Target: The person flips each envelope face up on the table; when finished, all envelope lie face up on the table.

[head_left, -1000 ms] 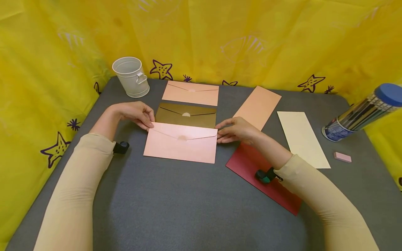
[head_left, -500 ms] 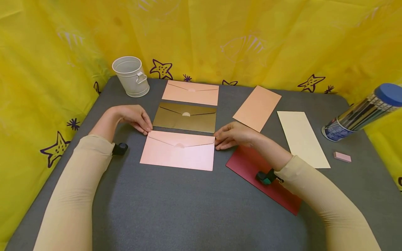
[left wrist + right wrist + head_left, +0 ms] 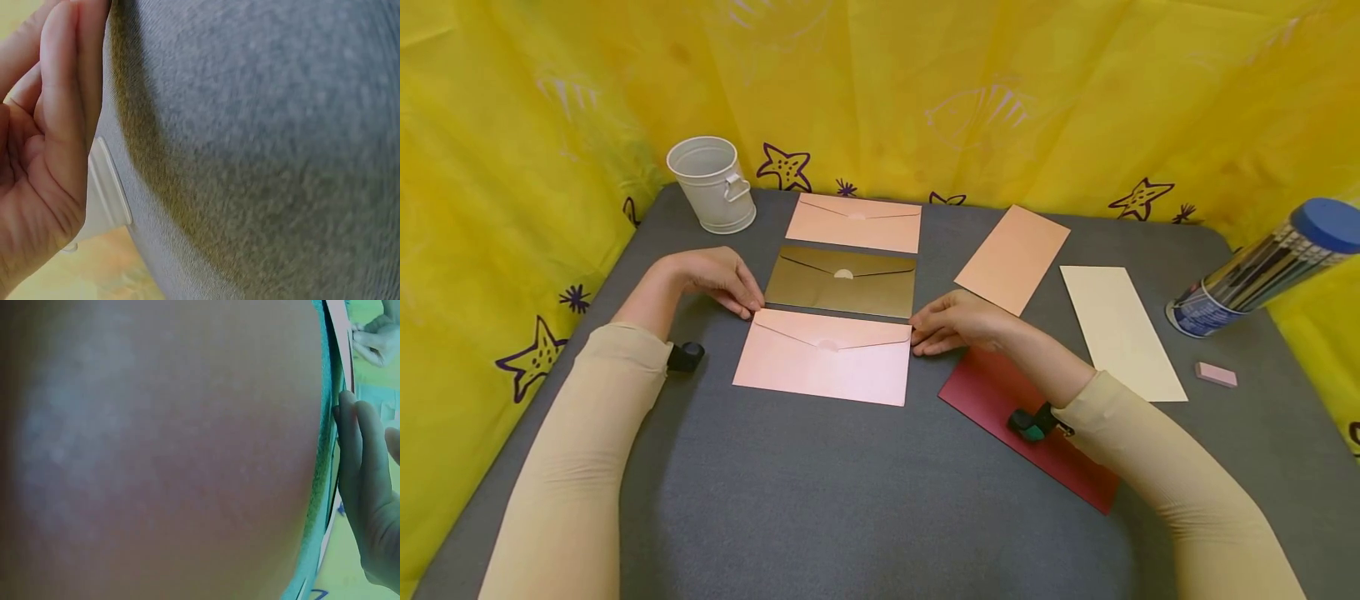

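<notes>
A pale pink envelope (image 3: 820, 367), flap side up, sits in front of a gold envelope (image 3: 838, 292), with a narrow strip of table between them. My left hand (image 3: 718, 275) pinches its upper left corner. At the upper right corner, my right hand (image 3: 958, 321) holds the edge with bent fingers and thumb. Whether the envelope lies fully on the table I cannot tell. Farther back is a peach envelope (image 3: 853, 225). The right wrist view shows my right fingers (image 3: 369, 450) against the pink envelope's edge (image 3: 340, 337); the left wrist view hides the left fingertips.
Right of the envelopes lie a peach sheet (image 3: 1011, 258), a dark red sheet (image 3: 992, 400) partly under my right forearm, and a cream sheet (image 3: 1120, 333). A white bucket (image 3: 711, 187) stands back left. At right are a pencil tub (image 3: 1255, 275) and a pink eraser (image 3: 1216, 374).
Both hands have drawn the pink envelope toward me, off the gold envelope it partly covered a second ago. Over the last half second it has barely shifted.
</notes>
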